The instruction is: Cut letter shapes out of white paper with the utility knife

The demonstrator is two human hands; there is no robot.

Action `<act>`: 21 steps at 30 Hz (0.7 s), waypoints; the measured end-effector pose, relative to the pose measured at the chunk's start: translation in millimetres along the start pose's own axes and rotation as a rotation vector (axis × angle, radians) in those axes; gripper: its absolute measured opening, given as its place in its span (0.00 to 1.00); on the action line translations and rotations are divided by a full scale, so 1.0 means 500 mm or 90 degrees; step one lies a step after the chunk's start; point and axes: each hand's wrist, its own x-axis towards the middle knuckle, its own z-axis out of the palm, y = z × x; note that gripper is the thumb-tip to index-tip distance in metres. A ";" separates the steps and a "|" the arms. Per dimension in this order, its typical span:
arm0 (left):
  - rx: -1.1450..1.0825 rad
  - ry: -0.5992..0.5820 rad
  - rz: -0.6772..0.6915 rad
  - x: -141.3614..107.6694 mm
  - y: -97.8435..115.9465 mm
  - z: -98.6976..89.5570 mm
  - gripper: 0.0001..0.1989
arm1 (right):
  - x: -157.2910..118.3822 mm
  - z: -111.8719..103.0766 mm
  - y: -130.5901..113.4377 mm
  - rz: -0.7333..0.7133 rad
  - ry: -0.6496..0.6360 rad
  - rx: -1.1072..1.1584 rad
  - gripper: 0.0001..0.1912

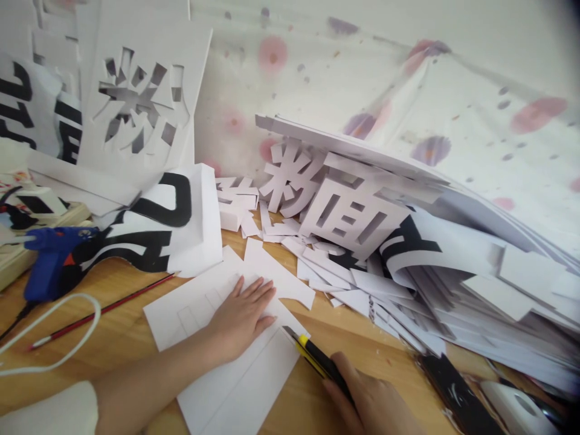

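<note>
My left hand [242,317] lies flat on a white foam board [254,386], fingers stretched out, its thumb pointing toward the cutter. Pencil outlines and a long straight line are marked on the board. In my right hand [369,393] is a black and yellow utility knife [319,362]. Its blade tip is close to the board's right edge, near the upper end of the long line; whether it touches cannot be made out. Beyond my left fingertips sits a cut white board piece [276,272] with a curved edge.
Cut-out white characters [356,205] and scraps [326,266] pile up behind. At left are a blue glue gun [52,260], a red-black pencil [113,305], a white cable loop [97,314] and printed paper [199,217]. A black phone-like object [457,389] lies at right.
</note>
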 end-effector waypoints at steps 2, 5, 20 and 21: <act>0.001 -0.005 -0.004 0.000 0.000 -0.001 0.26 | 0.009 0.002 -0.008 -0.008 -0.003 -0.011 0.10; -0.003 -0.008 -0.008 0.000 0.001 -0.004 0.26 | 0.010 0.000 -0.010 -0.012 -0.016 -0.022 0.09; -0.007 0.006 0.000 0.001 0.000 0.001 0.26 | 0.009 -0.006 -0.018 -0.005 0.060 -0.107 0.09; -0.008 0.009 -0.001 0.001 0.000 0.001 0.26 | 0.008 -0.009 -0.017 -0.008 0.087 -0.115 0.10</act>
